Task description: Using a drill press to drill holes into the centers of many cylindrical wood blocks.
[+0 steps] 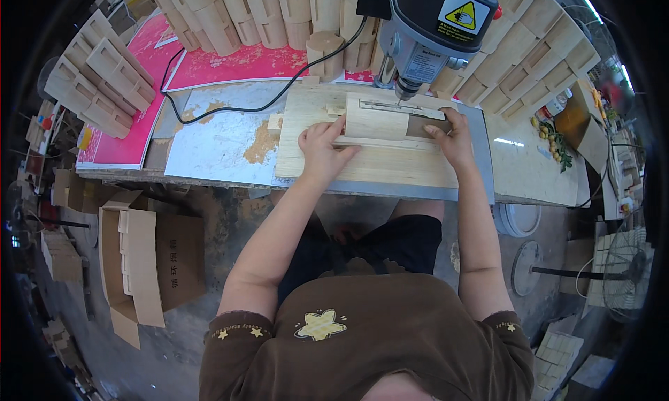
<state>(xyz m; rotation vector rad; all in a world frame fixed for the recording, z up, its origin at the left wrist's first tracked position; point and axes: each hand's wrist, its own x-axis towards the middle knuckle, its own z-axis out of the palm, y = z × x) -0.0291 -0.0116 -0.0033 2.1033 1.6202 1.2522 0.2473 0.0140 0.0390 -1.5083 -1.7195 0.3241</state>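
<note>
A pale, rounded wooden piece (pixel 376 124) lies across a flat wooden board on the bench, under the drill press (pixel 437 31). A narrow slotted metal strip (pixel 401 108) runs along its top, just below the drill chuck (pixel 407 88). My left hand (pixel 323 148) holds the left end of the piece, its fingers at the end and its thumb along the near side. At the right end, my right hand (pixel 453 137) pinches the strip and a dark grey curved part (pixel 419 127) between thumb and fingers. The drill bit's tip is too small to make out.
Stacked wooden pieces with cut recesses (pixel 258 17) line the back, more stacks stand left (pixel 101 73) and right (pixel 523 45). A black cable (pixel 279 97) crosses the bench. Below left is an open cardboard box (pixel 157 261); a fan (pixel 620 275) stands at right.
</note>
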